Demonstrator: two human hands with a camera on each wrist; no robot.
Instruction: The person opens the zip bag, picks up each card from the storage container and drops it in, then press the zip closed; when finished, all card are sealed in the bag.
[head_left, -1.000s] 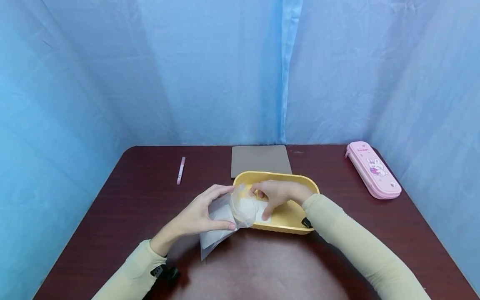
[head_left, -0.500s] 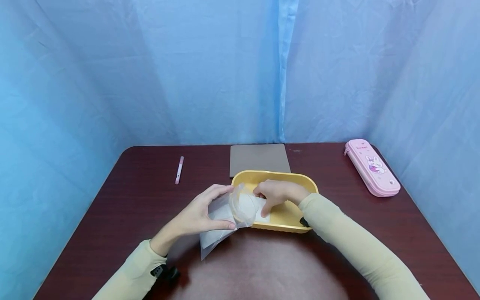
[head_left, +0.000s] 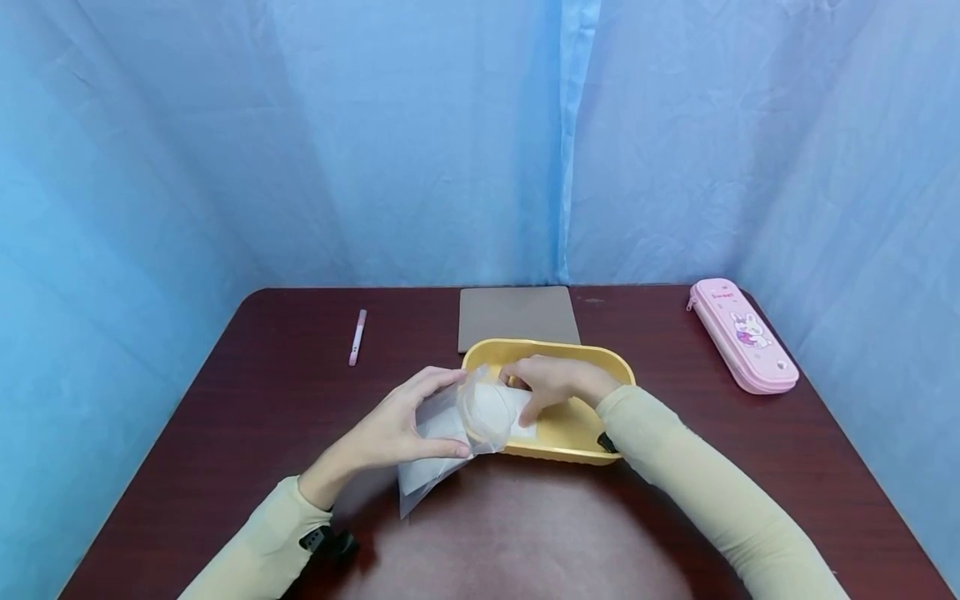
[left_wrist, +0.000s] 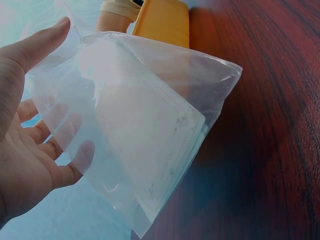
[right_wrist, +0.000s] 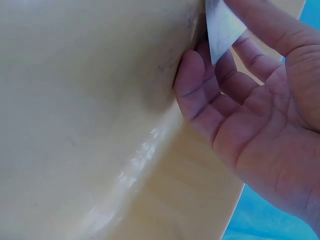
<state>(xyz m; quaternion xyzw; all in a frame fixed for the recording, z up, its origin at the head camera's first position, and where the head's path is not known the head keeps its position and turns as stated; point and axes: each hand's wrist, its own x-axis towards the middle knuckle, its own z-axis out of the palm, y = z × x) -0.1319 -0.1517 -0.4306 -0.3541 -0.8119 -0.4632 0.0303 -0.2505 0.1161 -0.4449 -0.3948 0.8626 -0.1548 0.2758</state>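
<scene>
My left hand [head_left: 393, 421] holds a clear plastic bag [left_wrist: 220, 75] between thumb and fingers, its mouth spread towards the yellow tray [head_left: 573, 427]. Inside the bag lies a stack of white square sheets [left_wrist: 145, 115], tilted. My right hand [head_left: 551, 381] reaches into the tray and grips more white sheets [head_left: 525, 415] at the bag's mouth. Seen from the right wrist, a corner of those thin sheets [right_wrist: 223, 30] sticks out between thumb and fingers, close to the tray's bottom [right_wrist: 90, 90]. How many sheets are gripped is hidden.
Behind the tray lies a flat grey board [head_left: 517, 317]. A pink and white pen [head_left: 357, 337] is at the left. A pink pencil case [head_left: 742, 337] lies at the right edge of the dark wooden table [head_left: 285, 358]. Blue curtains [head_left: 420, 142] surround it.
The right hand has shifted slightly left with the white sheets, towards the bag's mouth. My left hand and the bag have hardly moved.
</scene>
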